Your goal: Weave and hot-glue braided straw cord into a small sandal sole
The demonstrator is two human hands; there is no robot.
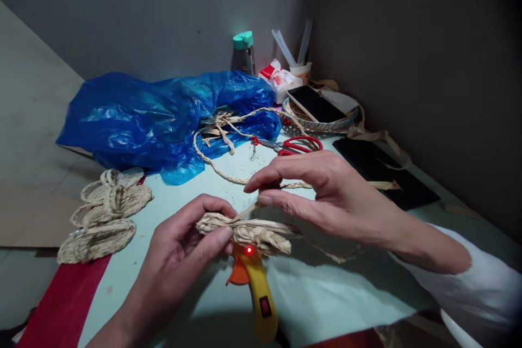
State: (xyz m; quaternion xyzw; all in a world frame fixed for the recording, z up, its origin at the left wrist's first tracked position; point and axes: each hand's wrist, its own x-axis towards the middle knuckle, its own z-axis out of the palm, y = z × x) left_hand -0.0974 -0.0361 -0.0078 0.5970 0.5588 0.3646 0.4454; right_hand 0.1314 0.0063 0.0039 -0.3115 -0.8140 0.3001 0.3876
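Note:
Between the thumb and fingers of my left hand (179,244) is a bundle of braided straw (261,234), held level above the table. My right hand (322,190) is above and to the right of it, with thumb and index finger pinching a thin straw strand (247,210) that runs from the bundle's middle. Under the bundle lies a yellow glue gun (263,293) with an orange trigger; its red light glows and its front end is hidden. Behind my right hand, a long braided straw cord (216,171) curves across the table.
A blue plastic bag (134,114) with straw at its mouth spreads across the back. Red-handled scissors (302,145) lie behind my right hand. Coiled straw braids (101,239) sit at left. A phone (316,103) rests on a basket near a bottle (243,54) and glue sticks (284,48).

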